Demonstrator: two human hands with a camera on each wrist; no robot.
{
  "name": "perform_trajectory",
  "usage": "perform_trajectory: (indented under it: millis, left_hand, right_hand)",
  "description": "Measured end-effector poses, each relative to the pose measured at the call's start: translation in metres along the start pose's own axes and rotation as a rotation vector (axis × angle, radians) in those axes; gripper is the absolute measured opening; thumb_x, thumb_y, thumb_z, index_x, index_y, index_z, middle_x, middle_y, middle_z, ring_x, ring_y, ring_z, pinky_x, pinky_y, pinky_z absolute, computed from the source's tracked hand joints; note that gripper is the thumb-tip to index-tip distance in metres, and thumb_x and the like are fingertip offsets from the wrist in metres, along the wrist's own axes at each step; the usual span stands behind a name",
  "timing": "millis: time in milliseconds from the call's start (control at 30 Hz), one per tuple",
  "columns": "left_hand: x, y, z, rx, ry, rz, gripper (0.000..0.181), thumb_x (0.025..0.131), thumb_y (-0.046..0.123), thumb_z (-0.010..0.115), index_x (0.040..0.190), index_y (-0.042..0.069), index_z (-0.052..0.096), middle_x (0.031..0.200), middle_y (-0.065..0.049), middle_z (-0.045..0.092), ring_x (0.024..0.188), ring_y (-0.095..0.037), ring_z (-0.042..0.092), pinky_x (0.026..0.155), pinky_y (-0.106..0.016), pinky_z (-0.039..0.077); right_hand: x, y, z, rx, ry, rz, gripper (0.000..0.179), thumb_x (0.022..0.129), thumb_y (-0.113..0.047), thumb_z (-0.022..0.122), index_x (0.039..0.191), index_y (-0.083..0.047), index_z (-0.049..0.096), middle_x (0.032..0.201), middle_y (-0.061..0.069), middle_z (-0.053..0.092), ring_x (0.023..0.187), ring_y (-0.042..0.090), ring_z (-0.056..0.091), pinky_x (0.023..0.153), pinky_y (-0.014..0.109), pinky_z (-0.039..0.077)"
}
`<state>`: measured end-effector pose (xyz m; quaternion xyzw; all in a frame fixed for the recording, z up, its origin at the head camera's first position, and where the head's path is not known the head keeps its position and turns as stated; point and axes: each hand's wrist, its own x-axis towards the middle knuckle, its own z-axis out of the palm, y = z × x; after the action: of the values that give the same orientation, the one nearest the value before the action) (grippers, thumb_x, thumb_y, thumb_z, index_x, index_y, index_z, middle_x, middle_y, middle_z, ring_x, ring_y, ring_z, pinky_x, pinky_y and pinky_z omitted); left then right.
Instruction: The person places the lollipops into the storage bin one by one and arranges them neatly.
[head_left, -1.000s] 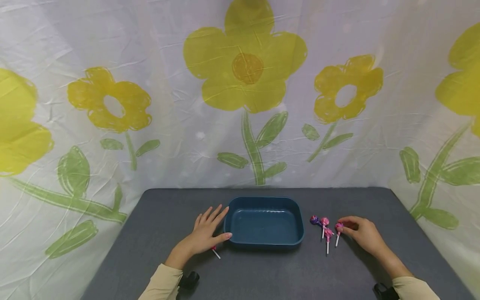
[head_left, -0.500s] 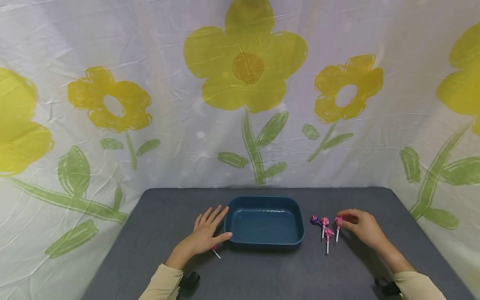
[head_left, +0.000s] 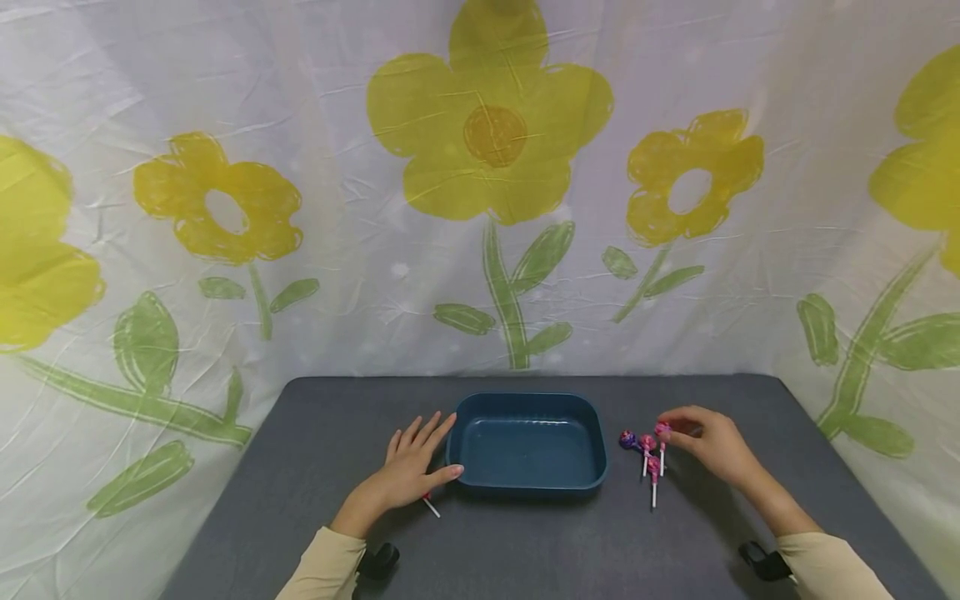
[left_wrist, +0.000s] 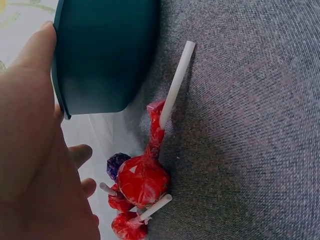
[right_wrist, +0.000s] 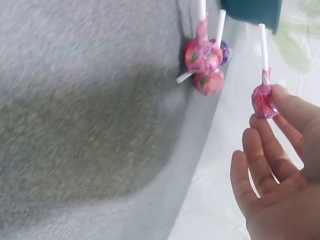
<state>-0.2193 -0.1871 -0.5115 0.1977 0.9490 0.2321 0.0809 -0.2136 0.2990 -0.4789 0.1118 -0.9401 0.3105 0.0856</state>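
In the head view my left hand (head_left: 407, 471) lies with spread, straight fingers at the left side of a dark blue rectangular box (head_left: 528, 484). Its thumb and fingertips touch the rim. Under that hand lies a red-wrapped lollipop (left_wrist: 143, 181) with a white stick, mostly hidden from the head view. My right hand (head_left: 718, 444) pinches a pink lollipop (right_wrist: 263, 102) by its wrapped head between thumb and fingers, stick hanging free in the head view. Just left of it, a purple lollipop (head_left: 627, 439) and pink lollipops (head_left: 654, 468) lie clustered on the table.
The box stands near the middle of a dark grey table (head_left: 517, 550); no contents show inside it. More lollipops (left_wrist: 127, 226) lie past the left hand in the left wrist view. Behind the table hangs a white curtain (head_left: 360, 275) with yellow flowers.
My right hand has lifted the pink lollipop and moved it left and away from me, close to the cluster. The left hand and the box have stayed in place.
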Motion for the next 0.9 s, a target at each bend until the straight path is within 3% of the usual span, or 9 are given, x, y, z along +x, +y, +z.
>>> perform_trajectory:
  millis: [267,700,900]
  left_hand:
    - [0.000,-0.001,0.001,-0.003,-0.009,-0.002,0.083,0.095,0.062,0.052,0.160,0.033,0.008,0.169,-0.009,0.010,0.154,-0.043,0.005,0.116,-0.072,0.002]
    - [0.001,0.001,-0.001,-0.017,-0.033,-0.006,0.084,0.095,0.061,0.051,0.160,0.032,0.008,0.169,-0.010,0.009,0.154,-0.044,0.003,0.116,-0.072,0.001]
    - [-0.001,0.002,-0.002,-0.043,-0.013,0.023,0.083,0.095,0.061,0.052,0.160,0.027,0.013,0.167,-0.015,0.012,0.152,-0.049,0.006,0.113,-0.075,0.002]
  right_hand:
    - [0.010,-0.017,0.002,0.016,-0.003,-0.017,0.021,0.087,-0.022,0.075,0.106,-0.012,0.074,0.097,0.002,0.072,0.081,0.004,0.062,0.068,0.022,0.052]
    - [0.020,-0.025,0.003,0.082,-0.046,-0.023,0.026,0.088,-0.025,0.074,0.111,-0.013,0.073,0.101,0.002,0.074,0.083,0.001,0.062,0.071,0.022,0.052]
    - [0.024,-0.034,0.001,0.114,-0.058,-0.038,0.028,0.089,-0.026,0.074,0.112,-0.011,0.072,0.102,0.004,0.074,0.086,0.001,0.062,0.074,0.021,0.053]
